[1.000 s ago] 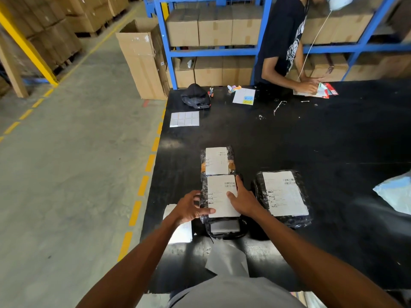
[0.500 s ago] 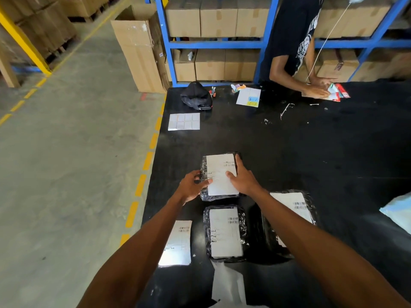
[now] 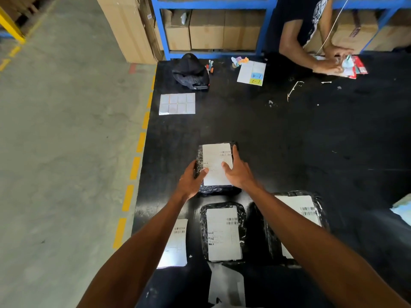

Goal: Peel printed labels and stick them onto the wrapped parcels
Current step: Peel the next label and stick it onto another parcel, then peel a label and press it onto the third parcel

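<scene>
Right forearm (image 3: 311,247) covers part of near-right parcel (image 3: 323,207); label print (image 3: 300,202) illegible

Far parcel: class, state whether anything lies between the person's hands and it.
Nothing visible does. The left hand grips the far parcel at its left edge; the right hand lies flat on its label.

On the table (image 3: 289,134), the far parcel (image 3: 213,189) lies behind the middle parcel (image 3: 223,233); the right parcel (image 3: 311,210) lies right of it, the sheet (image 3: 176,243) left.

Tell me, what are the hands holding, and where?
The left hand grips the far wrapped parcel by its left edge; the right hand presses flat on its label.
</scene>
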